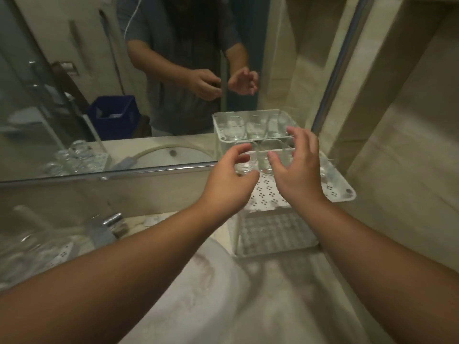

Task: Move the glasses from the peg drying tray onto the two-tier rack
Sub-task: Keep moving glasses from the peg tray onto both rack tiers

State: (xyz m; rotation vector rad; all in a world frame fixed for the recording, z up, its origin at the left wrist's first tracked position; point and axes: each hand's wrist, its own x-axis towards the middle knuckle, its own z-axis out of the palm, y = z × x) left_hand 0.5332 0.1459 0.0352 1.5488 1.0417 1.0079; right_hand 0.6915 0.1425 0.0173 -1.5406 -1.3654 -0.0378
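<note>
Both hands, left hand (229, 180) and right hand (296, 167), hang wide and hold nothing; two glasses (255, 160) stand on the rack (340, 192). Let go gently; keep glasses apart.

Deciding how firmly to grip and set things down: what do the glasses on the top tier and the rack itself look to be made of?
The glasses look like clear, smooth glass: see-through walls with bright highlights. The two-tier rack looks like matte white plastic, judging by its moulded rounded corners and punched hole pattern, though painted metal cannot be ruled out. Both hands, left hand and right hand, hover beside the glasses, holding nothing.
</note>
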